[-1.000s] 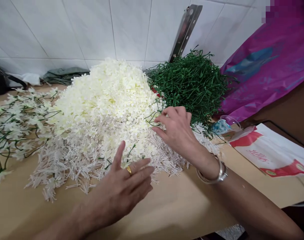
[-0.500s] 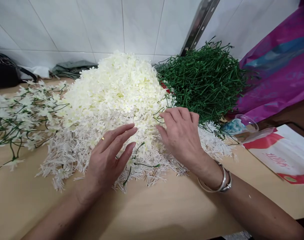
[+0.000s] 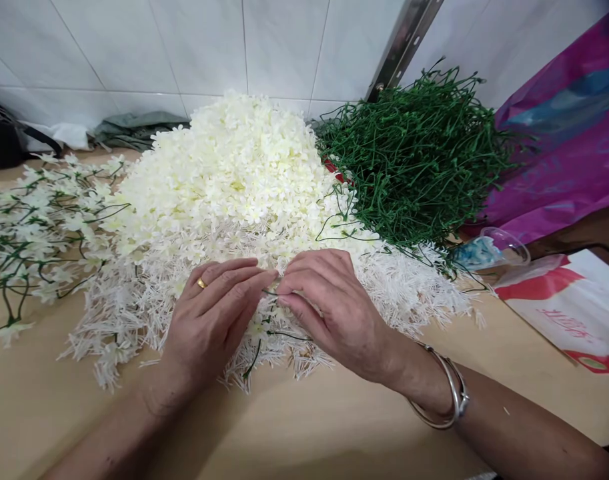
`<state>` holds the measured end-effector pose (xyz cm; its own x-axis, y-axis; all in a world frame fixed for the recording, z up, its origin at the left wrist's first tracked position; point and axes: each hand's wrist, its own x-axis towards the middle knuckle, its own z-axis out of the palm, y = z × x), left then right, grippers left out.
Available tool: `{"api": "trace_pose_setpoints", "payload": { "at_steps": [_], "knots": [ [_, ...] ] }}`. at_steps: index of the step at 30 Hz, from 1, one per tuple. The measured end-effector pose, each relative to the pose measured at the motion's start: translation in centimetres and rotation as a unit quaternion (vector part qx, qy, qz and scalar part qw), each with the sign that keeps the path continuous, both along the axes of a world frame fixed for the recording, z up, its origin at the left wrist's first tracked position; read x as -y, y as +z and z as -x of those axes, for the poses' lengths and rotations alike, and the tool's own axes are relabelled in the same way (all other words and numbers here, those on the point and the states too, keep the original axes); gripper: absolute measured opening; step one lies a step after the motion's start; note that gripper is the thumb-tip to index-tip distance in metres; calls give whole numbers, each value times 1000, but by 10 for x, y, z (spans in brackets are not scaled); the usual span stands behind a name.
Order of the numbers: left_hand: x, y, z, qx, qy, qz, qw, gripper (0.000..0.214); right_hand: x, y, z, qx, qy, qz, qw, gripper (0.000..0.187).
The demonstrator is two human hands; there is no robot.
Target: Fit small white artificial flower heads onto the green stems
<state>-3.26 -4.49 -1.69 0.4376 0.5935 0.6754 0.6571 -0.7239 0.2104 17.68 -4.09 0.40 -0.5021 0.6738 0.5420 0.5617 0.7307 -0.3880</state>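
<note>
A big heap of cream-white artificial blossoms [image 3: 234, 180] fills the middle of the wooden table [image 3: 334, 427]. My left hand [image 3: 211, 320], with a gold ring, and my right hand [image 3: 329, 310], with silver bangles at the wrist, meet fingertip to fingertip at the heap's near edge. Both pinch a thin green wire stem [image 3: 270, 292] between them. Another green stem [image 3: 254, 357] trails under my left hand. White plastic stamen sprigs [image 3: 409, 293] fringe the heap's front.
A pile of green wire stems [image 3: 419, 160] lies at the back right beside a magenta plastic bag [image 3: 564, 140]. Finished flower sprays on green stems [image 3: 34, 220] spread at the left. A red-and-white packet [image 3: 574, 313] and a clear plastic bag [image 3: 484, 250] sit at right. White tiled wall behind.
My left hand came up from the table's edge onto the heap. My right hand drew back toward me from the heap's right side, and the two hands closed together on a green stem.
</note>
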Motion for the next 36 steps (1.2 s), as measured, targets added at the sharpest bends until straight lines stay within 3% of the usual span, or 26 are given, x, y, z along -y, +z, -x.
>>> {"api": "trace_pose_setpoints", "payload": {
  "at_steps": [3,6,11,14,20,26,33,36],
  "knots": [
    [-3,-1,5,8,22,10,1000,29,-10,-5,-9,0,-43,2,999,14],
    [-3,-2,10,30,82,18,996,31,-22,-8,-22,86,-129,12,988,10],
    [-2,-2,14,93,166,130,973,27,-28,-10,-34,237,-195,-1,952,11],
    [-4,-4,14,123,161,139,969,22,-28,-8,-33,210,-191,-20,959,14],
    [-9,-3,16,97,181,25,978,15,-28,-1,-32,48,-171,5,984,12],
    [-19,12,0,16,106,26,994,13,-32,5,-36,-13,-158,56,986,12],
    [-72,18,-48,-134,18,78,988,20,-36,8,-42,-61,-150,94,982,13],
    [-84,17,-55,-162,18,91,982,13,-38,10,-45,-87,-133,103,982,11]
  ]
}}
